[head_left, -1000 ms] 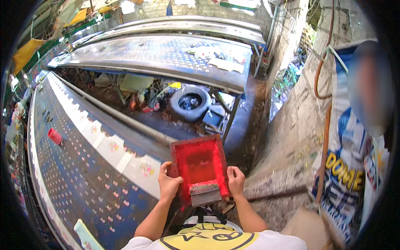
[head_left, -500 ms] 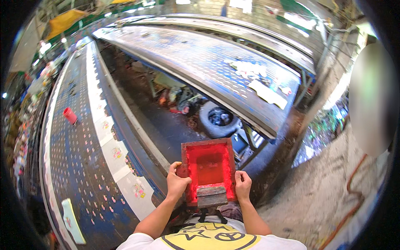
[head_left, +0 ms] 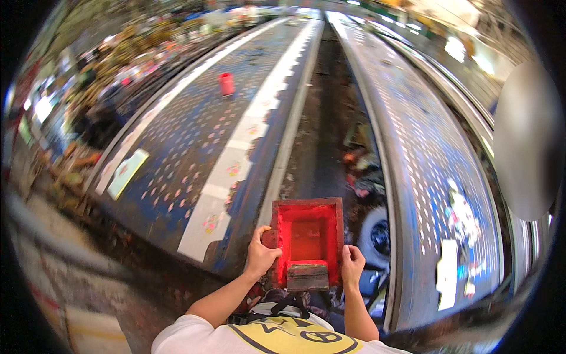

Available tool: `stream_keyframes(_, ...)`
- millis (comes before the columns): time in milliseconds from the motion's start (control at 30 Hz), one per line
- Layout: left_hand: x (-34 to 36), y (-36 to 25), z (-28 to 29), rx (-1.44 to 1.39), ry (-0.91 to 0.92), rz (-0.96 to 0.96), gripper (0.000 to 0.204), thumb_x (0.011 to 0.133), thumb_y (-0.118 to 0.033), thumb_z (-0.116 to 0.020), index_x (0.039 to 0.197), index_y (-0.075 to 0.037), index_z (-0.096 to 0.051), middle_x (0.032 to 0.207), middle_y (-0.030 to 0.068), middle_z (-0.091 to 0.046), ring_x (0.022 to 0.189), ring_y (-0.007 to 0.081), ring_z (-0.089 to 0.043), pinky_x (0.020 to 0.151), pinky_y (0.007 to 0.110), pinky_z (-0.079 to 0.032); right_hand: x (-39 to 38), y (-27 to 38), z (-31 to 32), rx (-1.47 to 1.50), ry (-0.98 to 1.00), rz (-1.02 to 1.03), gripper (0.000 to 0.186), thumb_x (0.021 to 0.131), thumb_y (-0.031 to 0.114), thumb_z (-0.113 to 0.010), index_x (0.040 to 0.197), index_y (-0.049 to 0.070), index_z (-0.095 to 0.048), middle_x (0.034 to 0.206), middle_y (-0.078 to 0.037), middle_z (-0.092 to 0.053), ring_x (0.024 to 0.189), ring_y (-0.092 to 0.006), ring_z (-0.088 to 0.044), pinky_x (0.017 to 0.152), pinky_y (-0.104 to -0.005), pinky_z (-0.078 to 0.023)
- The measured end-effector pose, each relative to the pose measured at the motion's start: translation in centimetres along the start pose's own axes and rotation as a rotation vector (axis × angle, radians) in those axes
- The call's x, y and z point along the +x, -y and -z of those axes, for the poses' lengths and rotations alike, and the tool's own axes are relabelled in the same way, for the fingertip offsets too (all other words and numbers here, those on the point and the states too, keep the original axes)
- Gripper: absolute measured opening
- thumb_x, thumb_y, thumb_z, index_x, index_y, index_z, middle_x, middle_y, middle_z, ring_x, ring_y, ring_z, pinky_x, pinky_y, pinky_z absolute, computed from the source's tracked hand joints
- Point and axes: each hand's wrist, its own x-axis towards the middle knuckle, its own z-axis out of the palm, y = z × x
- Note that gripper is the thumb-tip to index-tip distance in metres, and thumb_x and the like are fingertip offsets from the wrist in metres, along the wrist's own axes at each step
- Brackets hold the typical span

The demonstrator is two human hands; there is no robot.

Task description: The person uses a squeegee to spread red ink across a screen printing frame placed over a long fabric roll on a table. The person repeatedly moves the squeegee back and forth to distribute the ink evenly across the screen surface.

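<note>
A small wooden screen-printing frame (head_left: 337,227), its inside coated with wet-looking red ink, is held up in front of my waist. My left hand (head_left: 261,258) is closed on its left side, thumb toward the inner edge. On the opposite side my right hand (head_left: 352,265) grips the rim with bent fingers. A wooden squeegee (head_left: 308,277) with a worn, stained handle lies across the near end of the frame. Its blade is hidden inside.
A long printing table (head_left: 159,177) on my left bears white cut fabric pieces (head_left: 215,203), a pale green sheet (head_left: 128,172) and a red cup (head_left: 226,84). Another long table (head_left: 413,236) runs along my right. A tire (head_left: 375,236) lies beneath it; a narrow aisle (head_left: 318,141) separates the tables.
My view has swung left, so the aisle and both tables now run straight ahead. The frame stays in both hands, with the squeegee still resting in it.
</note>
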Motion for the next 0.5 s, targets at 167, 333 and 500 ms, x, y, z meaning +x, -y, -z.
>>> stream_keyframes(167, -1.4, -0.4, 3.5, 0.023, -0.330, 0.105, 0.073, 0.065, -0.003, -0.084, 0.134, -0.003, -0.060, 0.117, 0.0124, -0.072, 0.106, 0.0223, -0.070, 0.096, 0.036, -0.056, 4.8, 1.6, -6.4, 0.032, 0.379, -0.108, 0.028, 0.105, 0.024, -0.071, 0.104, -0.004, -0.075, 0.081, -0.001, -0.069, 0.071, -0.0083, -0.060, 0.066, -0.0268, -0.049)
stream_keyframes(333, -2.8, 0.7, 8.0, 0.022, -0.667, 0.169, 0.074, 0.064, -0.002, -0.084, 0.134, -0.005, -0.060, 0.116, 0.0119, -0.071, 0.108, 0.0227, -0.069, 0.095, 0.036, -0.056, 6.9, 1.1, -15.9, 0.032, 0.717, -0.029, 0.030, 0.104, 0.025, -0.071, 0.106, -0.004, -0.076, 0.080, -0.002, -0.069, 0.070, -0.0092, -0.061, 0.065, -0.0279, -0.049)
stream_keyframes(500, -2.8, 0.8, 11.3, -0.004, -0.902, 0.194, 0.074, 0.062, 0.000, -0.084, 0.133, -0.005, -0.061, 0.116, 0.0106, -0.071, 0.109, 0.0224, -0.069, 0.095, 0.036, -0.056, 7.3, 2.7, -24.3, -0.055, 0.962, 0.039, 0.034, 0.104, 0.028, -0.071, 0.107, -0.005, -0.076, 0.086, -0.008, -0.074, 0.080, -0.0135, -0.065, 0.075, -0.0317, -0.053)
